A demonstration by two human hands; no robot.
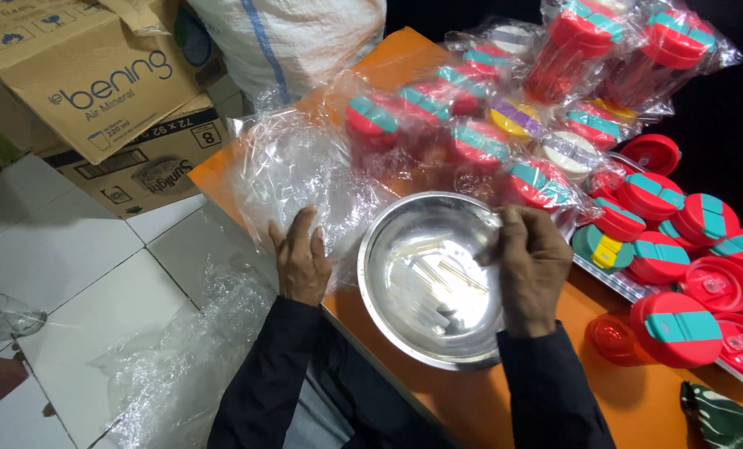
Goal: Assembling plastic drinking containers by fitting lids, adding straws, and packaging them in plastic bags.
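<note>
A round steel bowl (388,283) sits on the orange table (438,399) in front of me, with a few thin clear straws lying inside. My right hand (531,270) hovers over the bowl's right rim, fingers curled and pinched together; what they pinch is too small to make out. My left hand (301,262) lies flat, fingers apart, on a pile of clear plastic bags (292,170) left of the bowl. Both arms wear dark sleeves.
Red lids with teal flaps (650,195) fill a tray at the right; more wrapped in plastic (471,137) lie behind the bowl. Cardboard boxes (97,83) and a white sack (292,37) stand at the back left. Crumpled plastic (184,349) lies on the white floor tiles.
</note>
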